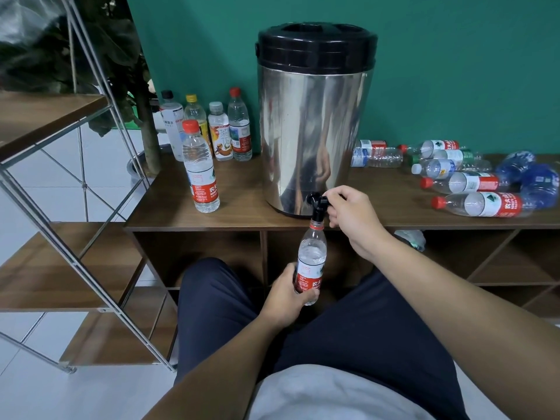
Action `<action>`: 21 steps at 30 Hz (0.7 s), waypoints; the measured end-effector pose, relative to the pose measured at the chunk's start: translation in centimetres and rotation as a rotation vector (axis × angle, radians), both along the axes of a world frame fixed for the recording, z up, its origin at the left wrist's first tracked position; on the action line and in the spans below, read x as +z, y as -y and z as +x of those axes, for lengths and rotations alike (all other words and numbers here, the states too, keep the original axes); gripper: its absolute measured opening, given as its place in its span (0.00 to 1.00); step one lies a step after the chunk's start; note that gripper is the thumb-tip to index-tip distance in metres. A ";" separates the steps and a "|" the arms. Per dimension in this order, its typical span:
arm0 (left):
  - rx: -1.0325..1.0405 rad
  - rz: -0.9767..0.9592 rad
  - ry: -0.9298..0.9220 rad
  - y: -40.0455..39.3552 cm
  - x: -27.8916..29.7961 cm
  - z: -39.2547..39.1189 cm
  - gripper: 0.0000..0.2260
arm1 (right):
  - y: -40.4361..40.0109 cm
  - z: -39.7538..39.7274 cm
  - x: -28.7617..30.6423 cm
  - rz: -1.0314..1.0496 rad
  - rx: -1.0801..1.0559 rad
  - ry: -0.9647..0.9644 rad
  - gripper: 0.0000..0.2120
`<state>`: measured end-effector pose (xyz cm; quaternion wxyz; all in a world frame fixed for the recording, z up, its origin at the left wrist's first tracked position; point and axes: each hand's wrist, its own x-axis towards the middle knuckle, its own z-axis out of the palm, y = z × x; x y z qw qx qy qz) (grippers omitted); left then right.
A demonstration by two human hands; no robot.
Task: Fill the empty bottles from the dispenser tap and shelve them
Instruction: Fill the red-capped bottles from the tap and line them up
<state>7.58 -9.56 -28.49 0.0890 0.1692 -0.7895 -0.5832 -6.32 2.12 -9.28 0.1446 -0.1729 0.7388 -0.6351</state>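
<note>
Wooden counter (pixel 242 189) (green wall (pixel 454 71) behind)

A brown wooden worktop (pixel 242 189) carries the steel dispenser (pixel 312 122) near its front edge. Five capped bottles (pixel 224 128) stand toward its left end. Empty bottles (pixel 472 180) lie toward its right end.

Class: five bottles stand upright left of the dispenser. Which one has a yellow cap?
The bottle second from the left in the back row, next to the black-capped one. Its cap is yellow; the others' caps are black, white or red.
</note>
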 end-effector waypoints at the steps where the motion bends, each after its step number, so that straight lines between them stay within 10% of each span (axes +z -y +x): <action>1: 0.000 0.001 0.002 0.0 0.0 0.0 0.29 | 0.1 -0.2 0.0 -0.003 0.006 0.014 0.11; 21: 0.030 -0.035 0.010 0.0 0.0 -0.1 0.29 | 0.3 -1.6 0.3 -0.031 0.113 0.063 0.10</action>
